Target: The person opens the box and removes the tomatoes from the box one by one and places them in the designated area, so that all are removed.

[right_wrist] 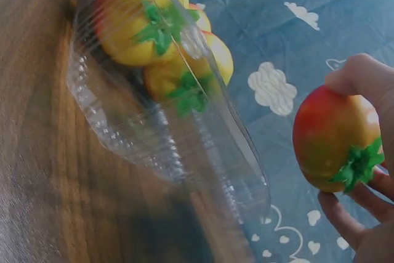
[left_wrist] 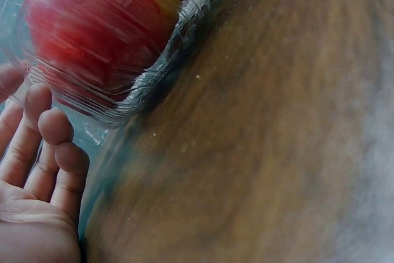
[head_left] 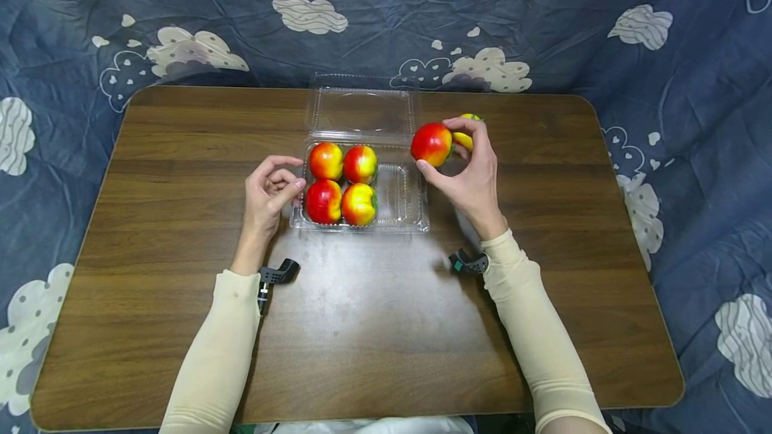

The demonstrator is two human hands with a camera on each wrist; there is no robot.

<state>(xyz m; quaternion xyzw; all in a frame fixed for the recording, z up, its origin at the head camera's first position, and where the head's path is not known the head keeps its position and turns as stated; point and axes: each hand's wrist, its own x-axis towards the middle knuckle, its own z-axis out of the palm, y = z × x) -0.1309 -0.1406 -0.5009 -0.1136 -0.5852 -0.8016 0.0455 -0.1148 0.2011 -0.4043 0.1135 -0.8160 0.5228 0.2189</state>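
The right hand (head_left: 472,176) is curled around a red-and-yellow peach (head_left: 431,144), thumb below and fingertips over the top, holding it above the tabletop (head_left: 374,327) just right of the clear plastic clamshell box (head_left: 403,203). A 2nd, yellower fruit (head_left: 466,134) shows behind the fingers; whether the hand touches it cannot be told. The box sits mid-tabletop with its lid (head_left: 362,109) folded back flat. 4 peaches (head_left: 342,183) fill its left and middle cells in a 2-by-2 block. The left hand (head_left: 269,191) holds nothing, its fingers loosely bent, its thumb at the box's left wall beside the front-left peach (left_wrist: 98,26); actual contact is unclear.
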